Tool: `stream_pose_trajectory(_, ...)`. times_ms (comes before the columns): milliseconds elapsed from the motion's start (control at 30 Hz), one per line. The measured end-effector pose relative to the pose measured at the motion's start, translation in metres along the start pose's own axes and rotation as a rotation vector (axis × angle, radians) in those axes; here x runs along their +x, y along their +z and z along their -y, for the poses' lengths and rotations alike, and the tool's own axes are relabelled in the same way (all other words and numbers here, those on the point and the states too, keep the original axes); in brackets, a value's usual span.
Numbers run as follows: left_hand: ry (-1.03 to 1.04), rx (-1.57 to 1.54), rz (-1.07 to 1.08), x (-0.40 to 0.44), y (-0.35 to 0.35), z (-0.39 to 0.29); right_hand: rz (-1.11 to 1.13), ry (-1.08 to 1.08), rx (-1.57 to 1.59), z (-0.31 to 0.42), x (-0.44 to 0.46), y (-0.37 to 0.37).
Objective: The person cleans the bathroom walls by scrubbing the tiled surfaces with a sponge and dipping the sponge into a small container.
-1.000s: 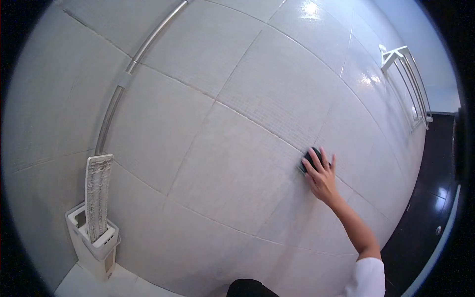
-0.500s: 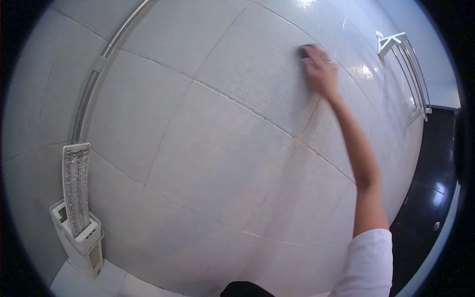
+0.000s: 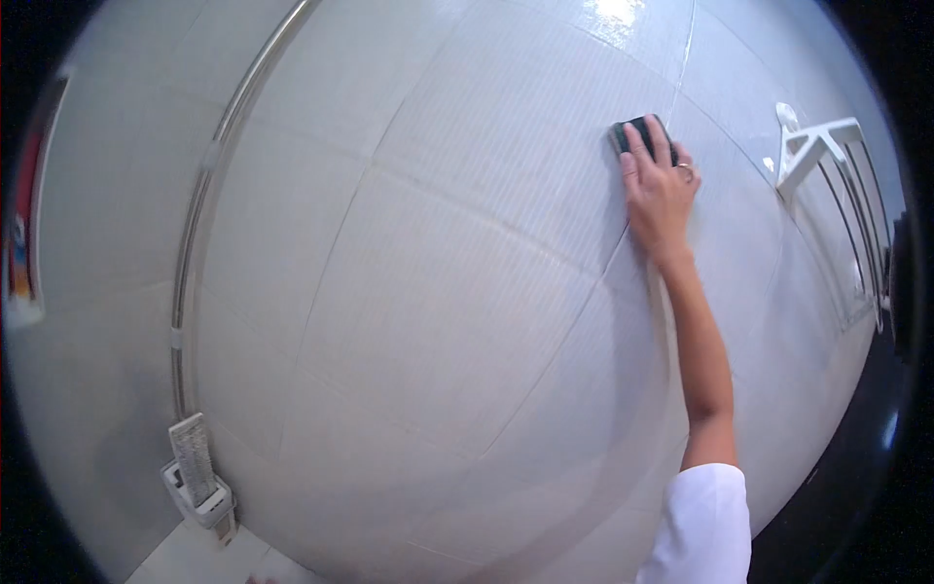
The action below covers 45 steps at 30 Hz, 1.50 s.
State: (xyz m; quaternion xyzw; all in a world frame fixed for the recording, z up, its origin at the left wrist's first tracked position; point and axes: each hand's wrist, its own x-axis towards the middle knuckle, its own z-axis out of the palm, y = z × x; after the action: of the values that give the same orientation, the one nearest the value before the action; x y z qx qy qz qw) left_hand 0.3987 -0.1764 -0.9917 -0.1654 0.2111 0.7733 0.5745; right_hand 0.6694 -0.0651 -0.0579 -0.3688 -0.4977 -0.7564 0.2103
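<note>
My right hand (image 3: pixel 664 200), wearing a ring, presses a dark green scouring sponge (image 3: pixel 633 133) against the pale tiled wall (image 3: pixel 467 282). Its fingers lie over the sponge and cover part of it. A white sleeve shows at the bottom, with the forearm stretched up from it. Nearest to this hand on the right is a white wall rack (image 3: pixel 822 146) with metal bars. My left hand is out of view.
At the lower left a flat mop head (image 3: pixel 192 457) stands in a white bucket (image 3: pixel 216 508); a metal pole (image 3: pixel 226 127) rises above it along the wall. A red and yellow object (image 3: pixel 24 214) is at the far left edge. A dark surface (image 3: pixel 837 467) lies at the lower right.
The view has shifted, bringing the red and yellow object in at the left. My right hand, still on the sponge, now shows lower and slightly farther right in the picture.
</note>
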Motion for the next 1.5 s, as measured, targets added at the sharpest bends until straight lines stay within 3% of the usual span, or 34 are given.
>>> stream_pose_trajectory(33,0.083,0.266,0.125,-0.044,0.108,0.033,0.047,0.073,0.039,-0.008,0.007,0.003)
stream_pose_trajectory(67,0.299,0.552,0.382,-0.104,0.23,0.063,0.089,0.006,0.094,-0.004,0.001,0.001)
stream_pose_trajectory(133,1.144,0.981,0.789,-0.232,0.43,0.084,0.208,-0.132,0.395,0.003,-0.015,-0.01)
stream_pose_trajectory(167,1.088,0.955,1.076,-0.295,0.521,0.08,0.196,-0.111,0.448,0.006,-0.017,-0.011)
stream_pose_trajectory(200,1.194,1.014,1.202,-0.339,0.592,0.077,0.197,-0.09,0.525,0.002,-0.017,-0.013)
stream_pose_trajectory(233,1.321,1.078,1.22,-0.369,0.644,0.084,0.267,-0.038,0.649,-0.004,-0.012,-0.022)
stream_pose_trajectory(300,1.317,1.197,1.173,-0.413,0.714,0.092,0.336,-0.013,0.97,-0.022,-0.011,-0.024)
stream_pose_trajectory(333,1.303,1.225,1.152,-0.423,0.733,0.103,0.384,0.021,1.155,-0.03,-0.014,-0.026)
stream_pose_trajectory(433,1.33,1.395,0.93,-0.432,0.764,0.127,0.485,0.047,1.113,-0.088,-0.019,-0.057)
stream_pose_trajectory(500,1.472,1.388,0.667,-0.428,0.791,0.129,0.442,0.087,0.715,-0.141,-0.058,-0.069)
stream_pose_trajectory(533,1.425,1.421,0.533,-0.431,0.819,0.112,0.437,0.176,0.606,-0.166,-0.079,-0.073)
stream_pose_trajectory(600,1.412,1.253,0.481,-0.405,0.863,0.083,0.416,0.231,0.46,-0.204,-0.124,-0.068)
stream_pose_trajectory(667,1.622,1.139,0.427,-0.39,0.872,0.078,0.416,0.19,0.441,-0.221,-0.148,-0.064)
stream_pose_trajectory(833,1.804,1.205,0.762,-0.405,0.807,0.126,0.353,0.108,0.471,-0.222,-0.153,-0.063)
stream_pose_trajectory(867,1.938,1.187,0.479,-0.389,0.833,0.111,0.344,0.1,0.476,-0.22,-0.149,-0.061)
stream_pose_trajectory(933,1.644,1.07,0.36,-0.372,0.872,0.065,0.367,0.085,0.463,-0.221,-0.145,-0.067)
stream_pose_trajectory(967,1.654,1.073,0.345,-0.377,0.865,0.07,0.36,0.085,0.478,-0.224,-0.146,-0.066)
stream_pose_trajectory(1033,1.782,1.179,0.524,-0.395,0.843,0.085,0.338,0.076,0.468,-0.222,-0.148,-0.062)
stream_pose_trajectory(1067,1.799,1.186,0.513,-0.405,0.83,0.098,0.328,0.085,0.484,-0.221,-0.147,-0.061)
stream_pose_trajectory(1133,1.739,1.178,0.78,-0.422,0.805,0.123,0.375,0.055,0.439,-0.224,-0.147,-0.065)
stream_pose_trajectory(1167,1.893,1.172,0.661,-0.41,0.821,0.109,0.386,0.04,0.44,-0.228,-0.147,-0.069)
stream_pose_trajectory(1267,1.865,1.176,0.522,-0.398,0.862,0.068,0.405,0.042,0.442,-0.225,-0.14,-0.069)
stream_pose_trajectory(1333,1.951,1.173,0.596,-0.406,0.841,0.083,0.31,0.025,0.456,-0.219,-0.139,-0.061)
stream_pose_trajectory(1400,1.903,1.145,0.78,-0.415,0.827,0.094,0.345,0.028,0.441,-0.219,-0.138,-0.064)
stream_pose_trajectory(1500,1.934,1.231,0.469,-0.376,0.883,0.044,0.367,0.018,0.441,-0.223,-0.138,-0.066)
